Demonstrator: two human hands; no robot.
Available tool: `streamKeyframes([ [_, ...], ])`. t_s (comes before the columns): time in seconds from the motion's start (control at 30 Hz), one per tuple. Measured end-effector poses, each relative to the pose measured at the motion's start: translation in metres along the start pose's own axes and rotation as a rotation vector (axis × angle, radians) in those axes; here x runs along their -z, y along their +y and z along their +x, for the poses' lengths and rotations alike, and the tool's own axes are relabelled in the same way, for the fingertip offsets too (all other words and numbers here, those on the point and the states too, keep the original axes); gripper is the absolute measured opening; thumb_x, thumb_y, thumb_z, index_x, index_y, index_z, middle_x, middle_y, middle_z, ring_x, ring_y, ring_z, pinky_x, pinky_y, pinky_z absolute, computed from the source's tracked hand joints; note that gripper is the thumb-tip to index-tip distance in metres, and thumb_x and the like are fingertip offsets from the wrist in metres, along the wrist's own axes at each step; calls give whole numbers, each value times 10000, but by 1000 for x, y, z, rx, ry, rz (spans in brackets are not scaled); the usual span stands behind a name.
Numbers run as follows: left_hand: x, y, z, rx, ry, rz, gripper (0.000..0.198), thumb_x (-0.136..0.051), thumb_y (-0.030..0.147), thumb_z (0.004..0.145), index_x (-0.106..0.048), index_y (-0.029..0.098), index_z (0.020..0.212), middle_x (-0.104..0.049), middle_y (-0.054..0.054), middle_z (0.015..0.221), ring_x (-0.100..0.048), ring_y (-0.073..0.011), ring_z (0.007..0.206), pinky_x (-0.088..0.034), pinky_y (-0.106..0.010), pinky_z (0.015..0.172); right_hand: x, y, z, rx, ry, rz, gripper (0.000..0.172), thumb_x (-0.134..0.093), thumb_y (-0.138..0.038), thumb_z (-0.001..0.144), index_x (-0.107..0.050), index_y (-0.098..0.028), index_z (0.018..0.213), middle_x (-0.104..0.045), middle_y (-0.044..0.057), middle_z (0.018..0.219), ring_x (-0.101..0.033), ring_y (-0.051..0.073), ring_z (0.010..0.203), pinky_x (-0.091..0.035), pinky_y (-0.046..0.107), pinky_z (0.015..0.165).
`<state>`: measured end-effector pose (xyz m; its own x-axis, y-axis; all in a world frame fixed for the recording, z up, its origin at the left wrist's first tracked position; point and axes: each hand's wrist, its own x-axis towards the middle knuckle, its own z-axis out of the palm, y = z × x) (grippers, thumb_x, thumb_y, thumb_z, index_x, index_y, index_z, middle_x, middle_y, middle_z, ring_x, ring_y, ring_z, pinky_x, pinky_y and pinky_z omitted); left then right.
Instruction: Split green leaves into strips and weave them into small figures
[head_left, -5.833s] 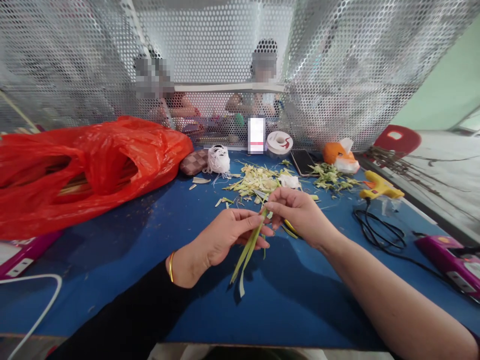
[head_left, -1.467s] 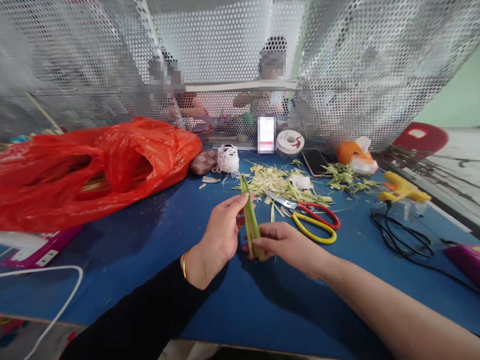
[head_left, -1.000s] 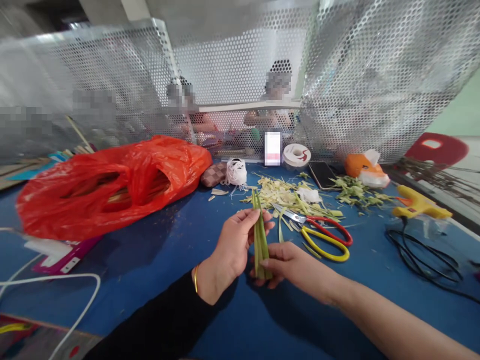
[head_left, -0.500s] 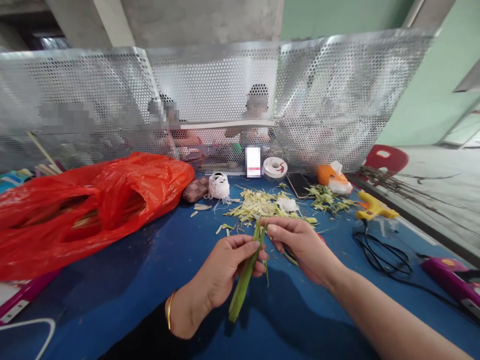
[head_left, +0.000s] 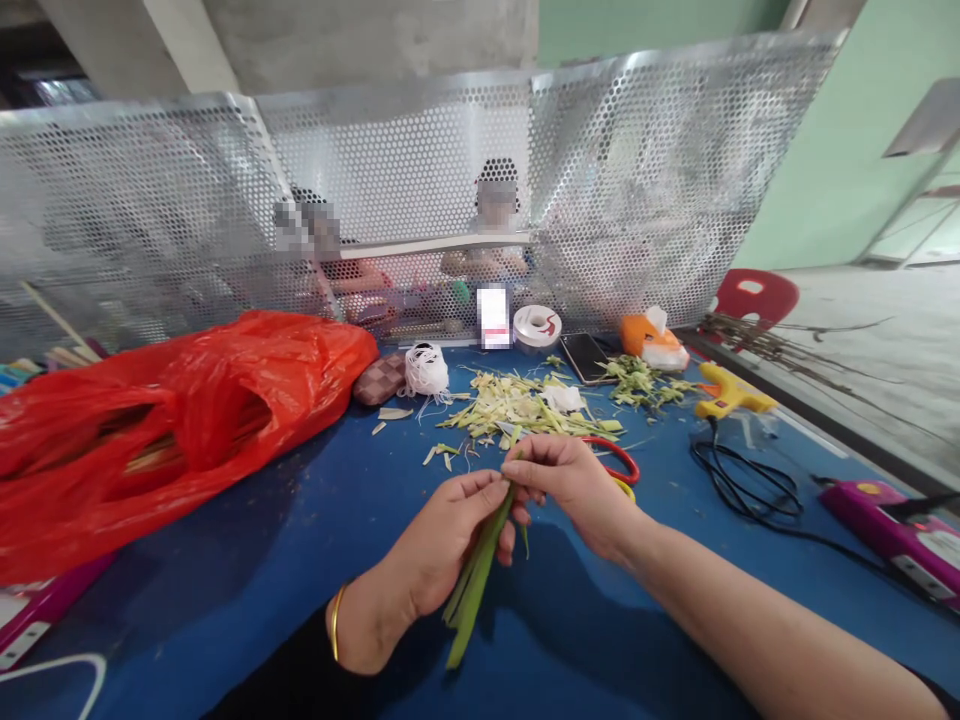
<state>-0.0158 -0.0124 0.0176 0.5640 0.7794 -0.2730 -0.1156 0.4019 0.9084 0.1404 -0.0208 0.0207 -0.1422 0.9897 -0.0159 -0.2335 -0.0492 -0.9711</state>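
Note:
My left hand (head_left: pixel 439 545) is closed around a small bunch of long green leaf strips (head_left: pixel 474 595), which slants down toward me over the table. At the top end of the strips, the thumb and fingers of my right hand (head_left: pixel 574 485) pinch together on the leaf, touching my left fingertips. A thin loose strip hangs on the far side of my left fingers. Just beyond my right hand lie scissors with a red handle (head_left: pixel 628 462), partly hidden by it. A pile of pale green leaf scraps (head_left: pixel 495 405) spreads behind both hands.
On the blue table (head_left: pixel 300 560) a red plastic bag (head_left: pixel 225 400) lies left, beside white string (head_left: pixel 426 372). Farther back are a ribbon spool (head_left: pixel 537 326), a phone (head_left: pixel 583 358) and tissues (head_left: pixel 651 342). A yellow glue gun (head_left: pixel 731 392) and purple power strip (head_left: pixel 892 530) are right.
My right hand has moved slightly left and closer to my left fingers at the leaf's top. The strips' lower ends have fanned apart. More of the scissors shows as the view shifts.

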Motion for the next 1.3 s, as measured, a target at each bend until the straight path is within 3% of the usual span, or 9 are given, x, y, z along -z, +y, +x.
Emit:
streamKeyframes([
  [0.2,-3,2,-2,-12,43,99,308,-667,439,795,-651,133,771,-504,38,579,-347,-27,400,-227,-177,393,6,0,2,2,6,-42,260,-768,-364,700,-626,-154,640,-581,-22,522,-451,82,503,-321,239,519],
  [0.43,1,4,-3,48,0,29,313,-644,441,810,-680,131,799,-486,42,577,-331,-30,406,-222,-185,393,4,2,0,37,8,-73,250,-745,-342,723,-610,-161,616,-570,-30,514,-441,87,511,-338,246,539],
  [0.57,7,7,0,44,63,-33,244,-690,362,773,-667,121,744,-490,38,573,-368,-32,426,-245,-173,402,12,-1,4,55,-9,-241,155,-663,-330,795,-668,-176,775,-626,-7,640,-488,109,562,-388,258,573],
  [0.67,13,13,2,-3,150,-96,167,-680,293,773,-661,127,761,-502,37,586,-414,-42,449,-291,-166,420,25,-6,7,160,-218,-687,48,-672,-205,775,-696,-205,815,-638,5,777,-562,141,689,-425,280,667],
  [0.77,18,18,4,-35,189,-155,127,-650,252,795,-653,127,771,-513,35,613,-436,-44,463,-317,-165,428,34,-6,7,225,-517,-1103,198,-694,-69,714,-715,-217,843,-623,16,925,-589,157,802,-415,277,725],
  [0.97,20,18,5,-18,194,-229,126,-602,217,839,-645,112,784,-502,35,622,-448,-40,467,-332,-162,436,25,4,4,219,-663,-1272,212,-572,4,761,-669,-184,748,-601,8,853,-561,116,694,-376,230,633],
  [1.1,21,16,6,-10,196,-218,114,-610,222,838,-649,126,790,-521,36,631,-480,-43,482,-336,-159,439,22,3,6,275,-566,-1144,170,-531,-55,828,-626,-184,771,-588,17,852,-546,123,706,-390,238,644],
  [1.2,20,15,5,-52,236,-127,113,-634,252,824,-662,145,800,-611,-3,709,-603,-97,629,-357,-159,451,19,-1,7,310,-284,-747,101,-549,-174,879,-587,-197,789,-596,8,760,-554,142,707,-423,261,673],
  [1.3,16,13,3,-57,219,-61,153,-633,292,830,-663,149,786,-699,-77,906,-666,-178,855,-412,-178,495,15,-4,5,235,-19,-264,144,-608,-311,875,-575,-199,790,-597,-15,651,-543,127,598,-430,260,620],
])
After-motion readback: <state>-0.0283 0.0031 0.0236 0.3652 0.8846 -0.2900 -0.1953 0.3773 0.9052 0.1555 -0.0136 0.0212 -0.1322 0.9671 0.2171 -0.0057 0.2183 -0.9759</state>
